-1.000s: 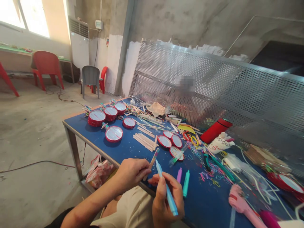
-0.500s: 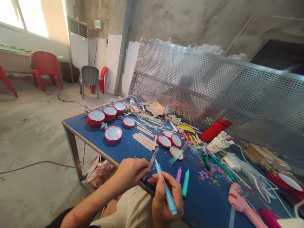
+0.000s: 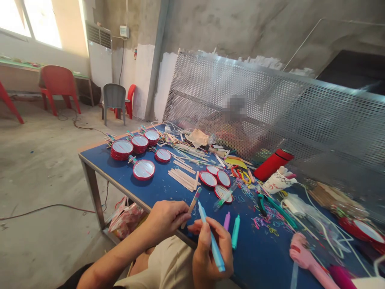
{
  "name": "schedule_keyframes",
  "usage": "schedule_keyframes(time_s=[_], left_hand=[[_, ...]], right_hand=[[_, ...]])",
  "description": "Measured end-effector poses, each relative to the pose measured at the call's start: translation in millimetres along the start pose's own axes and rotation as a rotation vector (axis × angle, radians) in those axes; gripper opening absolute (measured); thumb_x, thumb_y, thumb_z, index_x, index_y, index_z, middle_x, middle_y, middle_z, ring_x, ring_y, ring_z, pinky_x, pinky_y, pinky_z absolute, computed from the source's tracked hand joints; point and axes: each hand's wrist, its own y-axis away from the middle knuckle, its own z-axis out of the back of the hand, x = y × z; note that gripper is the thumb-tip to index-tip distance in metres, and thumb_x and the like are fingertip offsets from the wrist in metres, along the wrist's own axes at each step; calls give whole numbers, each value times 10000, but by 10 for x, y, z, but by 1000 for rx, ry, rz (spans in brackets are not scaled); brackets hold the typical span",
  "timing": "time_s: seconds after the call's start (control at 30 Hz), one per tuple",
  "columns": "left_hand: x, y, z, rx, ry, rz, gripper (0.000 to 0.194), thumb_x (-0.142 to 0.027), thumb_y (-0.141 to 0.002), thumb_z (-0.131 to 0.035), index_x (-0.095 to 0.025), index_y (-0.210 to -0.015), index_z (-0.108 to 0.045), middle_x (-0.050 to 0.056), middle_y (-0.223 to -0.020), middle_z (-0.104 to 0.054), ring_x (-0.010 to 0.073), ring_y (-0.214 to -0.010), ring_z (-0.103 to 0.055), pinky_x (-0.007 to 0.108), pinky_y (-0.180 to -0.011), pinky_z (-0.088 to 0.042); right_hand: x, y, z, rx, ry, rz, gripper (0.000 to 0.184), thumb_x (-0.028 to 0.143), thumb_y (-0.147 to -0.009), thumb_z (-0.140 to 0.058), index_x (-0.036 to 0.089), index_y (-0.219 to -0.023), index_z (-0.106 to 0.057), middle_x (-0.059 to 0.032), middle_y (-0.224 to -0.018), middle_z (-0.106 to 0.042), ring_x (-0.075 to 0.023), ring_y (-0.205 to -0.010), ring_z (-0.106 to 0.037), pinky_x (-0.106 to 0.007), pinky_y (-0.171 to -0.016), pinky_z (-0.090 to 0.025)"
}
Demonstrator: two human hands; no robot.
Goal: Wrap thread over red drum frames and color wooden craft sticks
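Between the closed fingers of my left hand (image 3: pixel 170 216) is a wooden craft stick (image 3: pixel 194 203), tilted up, with coloured bands near its top end. My right hand (image 3: pixel 212 249) grips a light blue marker (image 3: pixel 214 245) like a pen, its tip close beside the stick; whether they touch I cannot tell. Right of that hand lie a purple marker (image 3: pixel 226 221) and a teal marker (image 3: pixel 236 232) on the blue table (image 3: pixel 162 192). Beyond my hands are a row of plain craft sticks (image 3: pixel 182 179) and several small red-rimmed round discs (image 3: pixel 208 179).
Stacked red-rimmed discs with stick handles (image 3: pixel 121 148) stand at the table's left. Toward the right are a red bottle (image 3: pixel 273 164), a patterned cup (image 3: pixel 278 181), green-handled pliers (image 3: pixel 278 210) and a pink glue gun (image 3: pixel 309 257). Behind a perforated metal screen (image 3: pixel 270 104) sits another person.
The light blue marker's tip has shifted very slightly against the stick. Otherwise both hands keep their places and grips.
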Motion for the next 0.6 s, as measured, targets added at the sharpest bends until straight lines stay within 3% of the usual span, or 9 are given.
schedule_keyframes(time_s=[0.27, 0.5, 0.6], left_hand=[[-24, -11, 20, 14, 2, 28, 179, -221, -929, -544, -195, -832, -692, -5, -718, -722, 133, -639, -618, 203, -585, -348], [-32, -5, 25, 19, -13, 41, 206, -250, -941, -533, -195, -824, -694, 4, -733, -730, 140, -656, -630, 208, -589, -348], [-39, -8, 31, 27, -11, 41, 216, -249, -945, -525, -190, -822, -693, 10, -742, -735, 141, -663, -636, 208, -594, -352]], right_hand=[[-17, -9, 13, 50, -32, 12, 87, 192, -933, -624, 138, -983, -672, -23, -723, -696, -118, -505, -663, -215, -488, -571], [-58, 20, -7, -25, -50, -15, 91, 191, -915, -652, 143, -984, -687, -24, -745, -707, -126, -508, -669, -230, -505, -564], [-50, 8, 2, 20, -55, 13, 90, 162, -914, -646, 149, -994, -684, -17, -746, -702, -121, -517, -670, -223, -512, -566]])
